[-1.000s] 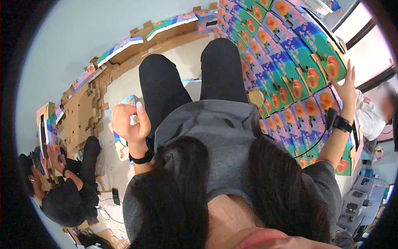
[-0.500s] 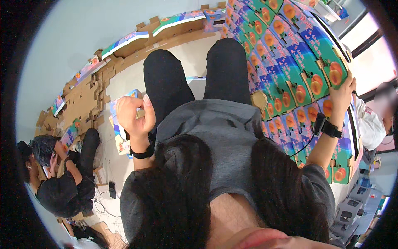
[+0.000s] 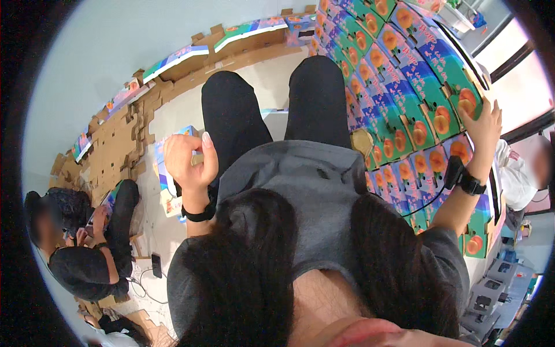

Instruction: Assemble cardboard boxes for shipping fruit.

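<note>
My left hand is raised beside my left thigh, its fingers curled in and its thumb sticking up. Nothing shows in it. Below and beyond it is a purple and blue printed carton on the floor, partly hidden by the hand. My right hand, fingers spread and bent, is at the outer edge of a tall stack of fruit cartons. Its fingertips are close to the peach picture on a green carton; I cannot tell whether they touch. Both wrists wear black bands.
Flattened brown cardboard and opened printed cartons line the wall. A person in black sits at the left holding a printed piece. A phone and cables lie on the floor. Another person in white is beyond the stack.
My right hand has shifted slightly outward and its fingers have spread away from the carton edge. My left hand stays where it was. The seated person has leaned and lowered the printed piece.
</note>
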Demonstrator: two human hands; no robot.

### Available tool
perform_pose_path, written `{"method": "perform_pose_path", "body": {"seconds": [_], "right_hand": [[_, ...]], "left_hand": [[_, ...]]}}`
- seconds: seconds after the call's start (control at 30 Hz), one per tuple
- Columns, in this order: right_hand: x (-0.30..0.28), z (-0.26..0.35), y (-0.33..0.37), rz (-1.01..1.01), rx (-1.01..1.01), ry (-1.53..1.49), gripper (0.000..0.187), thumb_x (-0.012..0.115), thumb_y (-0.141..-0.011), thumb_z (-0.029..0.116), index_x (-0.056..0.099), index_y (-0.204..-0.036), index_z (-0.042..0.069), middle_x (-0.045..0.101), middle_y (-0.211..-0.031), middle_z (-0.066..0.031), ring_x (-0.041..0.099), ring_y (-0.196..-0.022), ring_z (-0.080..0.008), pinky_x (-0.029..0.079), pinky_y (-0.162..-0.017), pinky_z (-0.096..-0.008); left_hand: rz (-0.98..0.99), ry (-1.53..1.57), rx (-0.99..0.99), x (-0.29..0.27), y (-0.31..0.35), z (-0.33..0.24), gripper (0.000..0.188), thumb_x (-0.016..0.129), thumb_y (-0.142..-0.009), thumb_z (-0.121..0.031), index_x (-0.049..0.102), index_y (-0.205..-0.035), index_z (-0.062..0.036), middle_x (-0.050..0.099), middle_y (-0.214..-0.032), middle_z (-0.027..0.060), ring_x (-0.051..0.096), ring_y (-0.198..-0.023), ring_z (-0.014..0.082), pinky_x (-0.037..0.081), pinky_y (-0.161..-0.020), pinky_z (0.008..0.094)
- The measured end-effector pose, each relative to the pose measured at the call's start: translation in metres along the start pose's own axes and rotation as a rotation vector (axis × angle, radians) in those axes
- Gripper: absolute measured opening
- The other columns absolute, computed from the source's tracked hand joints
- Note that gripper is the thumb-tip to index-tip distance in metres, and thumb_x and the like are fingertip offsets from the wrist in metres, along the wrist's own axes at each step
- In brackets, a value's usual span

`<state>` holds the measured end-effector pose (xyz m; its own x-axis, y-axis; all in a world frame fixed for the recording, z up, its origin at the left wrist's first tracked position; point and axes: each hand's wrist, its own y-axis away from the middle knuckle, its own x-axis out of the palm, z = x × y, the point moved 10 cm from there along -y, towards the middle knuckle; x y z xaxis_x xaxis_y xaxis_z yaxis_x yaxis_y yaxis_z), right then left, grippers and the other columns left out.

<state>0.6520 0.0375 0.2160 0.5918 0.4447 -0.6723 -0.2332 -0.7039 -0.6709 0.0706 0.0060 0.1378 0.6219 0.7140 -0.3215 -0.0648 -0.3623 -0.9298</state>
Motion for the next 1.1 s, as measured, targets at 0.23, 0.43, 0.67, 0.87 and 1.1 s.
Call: {"method": "perform_pose_path", "body": {"seconds": [0.23,0.43,0.67,0.87,1.1], "right_hand": [[-0.062,0.027,-0.123,-0.356,-0.256,-0.241,0.072,0.059,-0.086,0.064,0.059,-0.131,0.008,0.051,-0.136,-0.0301,0.051,-0.126,-0.0425,0.041,-0.105,-0.0474],[0.132,-0.021,-0.23,0.264,-0.146,-0.025,0.083,0.051,-0.088,0.067,0.042,-0.147,0.009,0.045,-0.145,-0.027,0.048,-0.132,-0.038,0.039,-0.109,-0.0461],[0.155,-0.019,-0.121,0.793,0.329,-0.605,0.119,0.054,-0.061,0.093,0.055,-0.137,0.001,0.055,-0.137,-0.0235,0.053,-0.127,-0.0322,0.041,-0.104,-0.0436],[0.141,-0.006,-0.124,0.625,0.255,-0.57,0.096,0.06,-0.075,0.077,0.055,-0.139,0.006,0.053,-0.14,-0.0182,0.051,-0.13,-0.0286,0.038,-0.108,-0.0392],[0.185,-0.03,-0.126,0.733,0.37,-0.451,0.143,0.051,-0.053,0.098,0.017,-0.156,0.005,0.023,-0.159,-0.021,0.023,-0.147,-0.0359,0.021,-0.119,-0.0505]], "left_hand": [[0.002,-0.037,-0.03,-0.007,-0.001,-0.001,0.02,0.068,-0.076,-0.004,0.052,-0.066,-0.0066,0.05,-0.06,0.0083,0.049,-0.055,0.0279,0.036,-0.057,0.0375],[0.016,0.036,-0.051,-0.003,-0.007,0.0,0.02,0.068,-0.077,-0.002,0.052,-0.066,-0.0065,0.051,-0.06,0.0076,0.049,-0.054,0.0263,0.035,-0.056,0.0367],[0.056,0.026,-0.117,0.002,0.002,0.013,0.022,0.069,-0.079,-0.003,0.052,-0.065,-0.0069,0.051,-0.059,0.0068,0.049,-0.054,0.0245,0.034,-0.055,0.0355],[0.074,0.053,-0.085,0.008,-0.003,0.003,0.022,0.07,-0.078,-0.003,0.053,-0.065,-0.0075,0.05,-0.057,0.0061,0.048,-0.051,0.0238,0.034,-0.053,0.0358],[0.062,0.048,-0.143,0.003,-0.002,0.015,0.023,0.07,-0.079,-0.002,0.053,-0.065,-0.007,0.05,-0.057,0.0061,0.048,-0.051,0.0228,0.033,-0.052,0.0347]]}}
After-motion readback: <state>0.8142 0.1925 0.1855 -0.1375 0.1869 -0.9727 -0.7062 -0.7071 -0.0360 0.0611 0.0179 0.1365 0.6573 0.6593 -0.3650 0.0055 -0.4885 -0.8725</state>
